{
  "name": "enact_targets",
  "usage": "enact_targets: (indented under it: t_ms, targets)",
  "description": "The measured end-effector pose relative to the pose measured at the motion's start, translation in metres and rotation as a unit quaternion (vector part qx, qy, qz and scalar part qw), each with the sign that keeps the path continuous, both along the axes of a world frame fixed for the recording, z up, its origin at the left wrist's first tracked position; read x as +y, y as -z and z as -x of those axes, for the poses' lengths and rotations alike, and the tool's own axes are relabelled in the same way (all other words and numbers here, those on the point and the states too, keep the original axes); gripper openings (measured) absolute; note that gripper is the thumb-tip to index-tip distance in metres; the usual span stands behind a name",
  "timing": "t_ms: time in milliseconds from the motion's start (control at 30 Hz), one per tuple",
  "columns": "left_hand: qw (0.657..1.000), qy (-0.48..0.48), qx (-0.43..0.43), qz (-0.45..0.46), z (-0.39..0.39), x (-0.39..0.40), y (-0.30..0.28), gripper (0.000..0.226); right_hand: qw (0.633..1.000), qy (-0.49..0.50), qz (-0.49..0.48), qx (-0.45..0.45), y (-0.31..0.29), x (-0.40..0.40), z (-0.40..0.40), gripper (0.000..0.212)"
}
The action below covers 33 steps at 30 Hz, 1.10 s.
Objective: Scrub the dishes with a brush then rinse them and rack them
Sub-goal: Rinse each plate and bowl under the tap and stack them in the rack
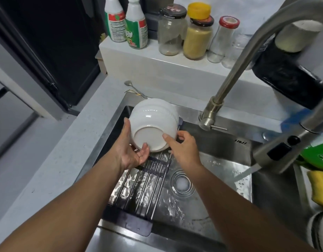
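Observation:
A white bowl (153,122) is turned upside down, its base facing me, over the far end of the metal drying rack (138,184) that spans the left side of the sink. My left hand (131,151) grips the bowl's left side, thumb on the base rim. My right hand (182,148) holds its right side, thumb pressed on the base and fingers curled behind the rim. No brush is in view.
Water runs from the faucet head (282,153) into the steel sink (211,148) at right. A spoon (134,88) lies on the counter behind the sink. Bottles (135,24) and jars (198,37) line the back ledge. A yellow sponge (319,188) sits at the right edge.

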<state>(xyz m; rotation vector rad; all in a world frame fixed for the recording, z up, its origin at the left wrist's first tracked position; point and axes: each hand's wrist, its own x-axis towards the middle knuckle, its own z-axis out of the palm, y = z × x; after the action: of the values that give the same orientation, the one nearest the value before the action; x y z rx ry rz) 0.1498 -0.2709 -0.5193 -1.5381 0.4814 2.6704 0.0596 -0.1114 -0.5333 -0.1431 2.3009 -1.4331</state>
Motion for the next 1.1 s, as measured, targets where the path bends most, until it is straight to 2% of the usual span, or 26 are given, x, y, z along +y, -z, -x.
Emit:
enact_targets:
  t_ms: [133,300,467,633,700,800,933,1033,1100]
  targets:
    - [1.0,-0.002,-0.029,-0.002,0.013,-0.001,-0.003,0.097,0.999,-0.008,-0.039,0.007,0.006,-0.005,0.003,0.064]
    - [0.998,-0.012,-0.067,0.005,0.027,-0.002,-0.012,0.096,0.996,-0.031,-0.081,0.023,0.009,-0.006,0.003,0.062]
    - [0.991,-0.068,-0.113,0.022,0.033,0.011,-0.026,0.091,0.997,-0.028,-0.072,0.006,0.006,0.004,0.0,0.052]
    - [0.982,-0.098,-0.15,0.06,0.035,0.043,-0.035,0.063,0.999,-0.001,-0.034,-0.026,0.002,0.033,-0.004,0.019]
    - [0.982,-0.106,-0.131,0.086,0.037,0.061,-0.034,0.046,0.999,0.008,-0.016,-0.045,0.002,0.05,-0.005,0.017]
    - [0.985,-0.078,-0.11,0.11,0.044,0.095,-0.035,0.031,0.988,0.055,0.064,-0.129,-0.004,0.083,-0.005,0.016]
    - [0.987,0.009,-0.097,0.132,0.05,0.143,-0.029,0.016,0.976,0.104,0.075,-0.176,-0.02,0.133,-0.006,0.007]
    - [0.986,0.056,-0.097,0.126,0.047,0.189,-0.037,0.018,0.99,0.046,-0.017,-0.134,-0.031,0.178,-0.007,0.011]
    - [0.983,0.095,-0.092,0.129,0.047,0.219,-0.043,0.027,0.993,0.019,-0.082,-0.088,-0.039,0.208,-0.007,0.016]
